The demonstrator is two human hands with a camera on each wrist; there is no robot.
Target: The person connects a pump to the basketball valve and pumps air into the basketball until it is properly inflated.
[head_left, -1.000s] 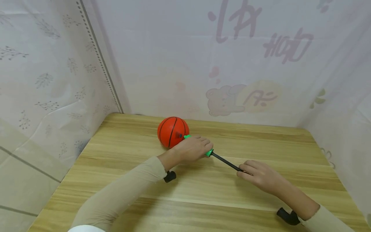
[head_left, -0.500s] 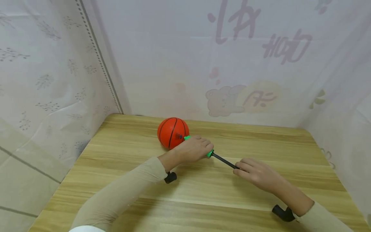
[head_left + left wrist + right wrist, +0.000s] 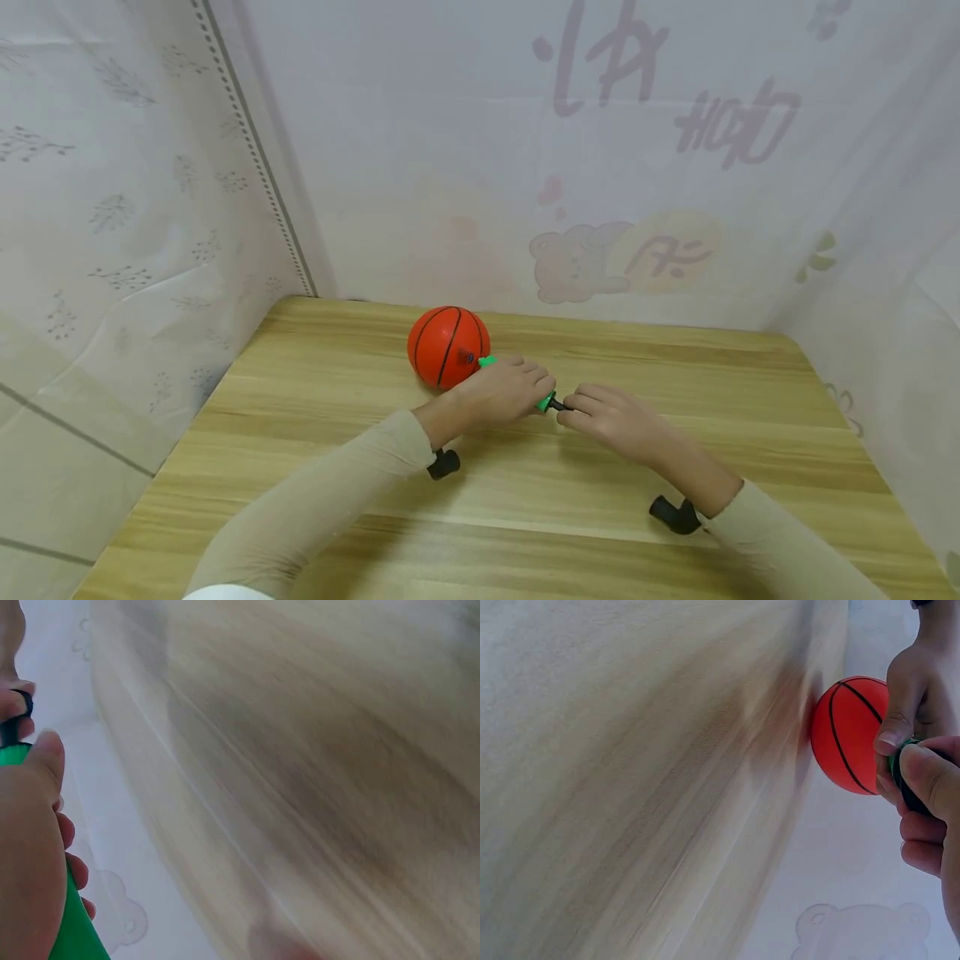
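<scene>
A red toy basketball [image 3: 444, 343] with black lines sits near the back of the table. My left hand [image 3: 508, 390] is wrapped around the green barrel of a hand-held ball pump [image 3: 79, 934], whose far end overlaps the ball's right side in the head view. Fingers of my right hand [image 3: 618, 423] grip the pump's black handle [image 3: 910, 793], and only a short piece of black rod [image 3: 557, 404] shows between the two hands. In the right wrist view both hands are close together, with the ball behind the left one. Most of the barrel is hidden under my left hand.
The wood-grain table [image 3: 315, 383] ends at a pale printed cloth [image 3: 420, 167] behind and at both sides. Black curved mounts [image 3: 675, 515] hang beneath each wrist, low over the tabletop.
My right hand has moved left and away toward the left hand, pushing the handle in, so the long exposed rod is now short. The left hand and basketball have hardly moved.
</scene>
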